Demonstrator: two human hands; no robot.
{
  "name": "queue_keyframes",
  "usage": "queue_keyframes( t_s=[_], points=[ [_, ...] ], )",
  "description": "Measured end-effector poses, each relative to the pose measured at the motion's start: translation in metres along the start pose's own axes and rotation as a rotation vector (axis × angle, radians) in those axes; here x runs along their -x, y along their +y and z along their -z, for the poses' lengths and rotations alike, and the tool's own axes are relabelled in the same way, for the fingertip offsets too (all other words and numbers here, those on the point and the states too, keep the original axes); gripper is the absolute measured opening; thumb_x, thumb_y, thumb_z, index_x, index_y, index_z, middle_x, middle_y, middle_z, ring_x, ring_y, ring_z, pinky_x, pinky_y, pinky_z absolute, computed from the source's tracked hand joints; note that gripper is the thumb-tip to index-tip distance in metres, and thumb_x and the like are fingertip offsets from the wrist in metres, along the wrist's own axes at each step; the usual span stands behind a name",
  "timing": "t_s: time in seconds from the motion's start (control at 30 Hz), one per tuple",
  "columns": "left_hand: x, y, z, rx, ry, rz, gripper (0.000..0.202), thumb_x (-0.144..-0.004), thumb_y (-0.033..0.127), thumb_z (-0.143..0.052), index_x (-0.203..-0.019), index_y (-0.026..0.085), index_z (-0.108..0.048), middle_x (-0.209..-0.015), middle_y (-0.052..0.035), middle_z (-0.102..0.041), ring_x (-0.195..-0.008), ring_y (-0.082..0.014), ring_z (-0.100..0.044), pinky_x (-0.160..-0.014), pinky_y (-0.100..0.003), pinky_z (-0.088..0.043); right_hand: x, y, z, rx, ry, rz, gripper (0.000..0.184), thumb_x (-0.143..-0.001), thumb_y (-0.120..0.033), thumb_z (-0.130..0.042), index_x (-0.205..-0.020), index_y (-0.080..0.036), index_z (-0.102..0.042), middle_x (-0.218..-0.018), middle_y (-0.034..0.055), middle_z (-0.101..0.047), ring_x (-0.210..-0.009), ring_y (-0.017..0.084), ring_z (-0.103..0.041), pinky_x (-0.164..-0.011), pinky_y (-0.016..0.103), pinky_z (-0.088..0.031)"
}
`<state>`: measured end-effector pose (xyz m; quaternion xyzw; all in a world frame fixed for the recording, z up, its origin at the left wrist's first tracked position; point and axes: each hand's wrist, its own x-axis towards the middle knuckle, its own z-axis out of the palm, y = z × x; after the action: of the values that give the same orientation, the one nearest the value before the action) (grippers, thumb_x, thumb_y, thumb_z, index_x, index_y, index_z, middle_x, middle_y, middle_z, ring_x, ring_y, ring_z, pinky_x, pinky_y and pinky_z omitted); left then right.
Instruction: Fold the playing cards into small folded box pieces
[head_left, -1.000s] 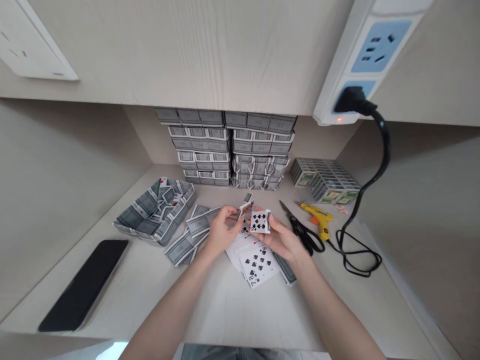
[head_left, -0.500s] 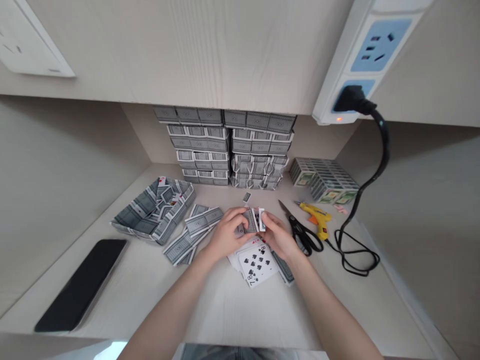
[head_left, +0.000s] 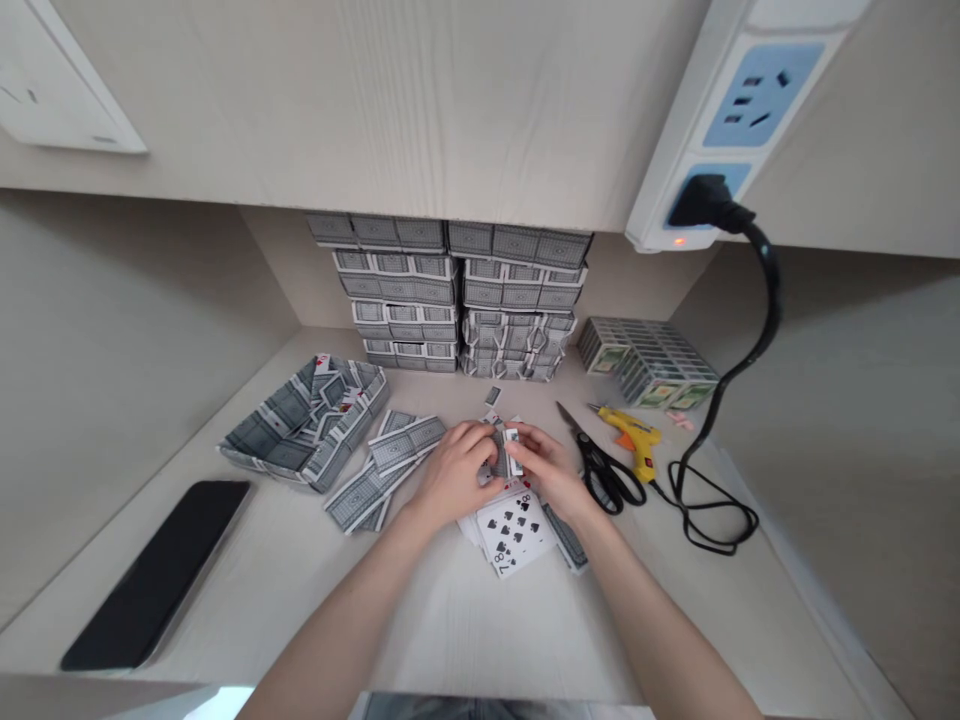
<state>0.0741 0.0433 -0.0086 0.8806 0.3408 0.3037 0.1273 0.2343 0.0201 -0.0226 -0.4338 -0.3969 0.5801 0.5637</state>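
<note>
Between my two hands is a folded playing card [head_left: 514,453], its white edge turned toward me. My left hand [head_left: 463,468] closes on its left side, fingers curled. From the right, my right hand [head_left: 550,466] pinches it with the thumb over the white fold. Just below lie loose playing cards [head_left: 516,533], fanned face up with an eight of spades on top. A grey-backed card strip [head_left: 565,537] sticks out beside my right wrist. Left of my left hand, several joined card strips [head_left: 390,468] overlap in a pile.
A card-built tray [head_left: 300,430] holding folded pieces stands left, near a black phone-like slab [head_left: 157,575]. Black scissors [head_left: 606,470] and a yellow glue gun [head_left: 634,435] with its cord lie right. Stacked card boxes [head_left: 461,290] and card packs [head_left: 649,360] stand behind. A power strip [head_left: 720,150] hangs above.
My right hand has moved left toward my left hand. The card's white folded part has come with it, closing against the grey-backed part.
</note>
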Motion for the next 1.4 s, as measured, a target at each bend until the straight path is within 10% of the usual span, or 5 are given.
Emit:
queue_keyframes(
  t_s=[0.63, 1.4],
  points=[
    [0.001, 0.002, 0.0, -0.084, 0.009, -0.013, 0.012, -0.067, 0.023, -0.06, -0.074, 0.02, -0.051, -0.109, -0.007, -0.056, -0.104, -0.024, -0.046, -0.088, -0.04, -0.041, 0.002, -0.004, -0.005, 0.083, 0.158, 0.007, 0.054, -0.054, -0.032, -0.077, -0.103, -0.021, -0.057, -0.097, 0.0036, -0.059, -0.078, 0.016, -0.057, -0.072, 0.029, -0.045],
    [0.002, 0.009, -0.005, -0.053, -0.001, -0.063, 0.029, -0.068, 0.027, -0.061, -0.096, 0.018, -0.058, -0.109, -0.0075, -0.06, -0.104, -0.025, -0.048, -0.091, -0.042, -0.039, 0.011, -0.006, -0.009, -0.126, -0.101, -0.18, 0.043, -0.057, -0.025, -0.077, -0.092, -0.023, -0.052, -0.076, -0.0028, -0.061, -0.073, 0.016, -0.06, -0.066, 0.029, -0.045]
  ],
)
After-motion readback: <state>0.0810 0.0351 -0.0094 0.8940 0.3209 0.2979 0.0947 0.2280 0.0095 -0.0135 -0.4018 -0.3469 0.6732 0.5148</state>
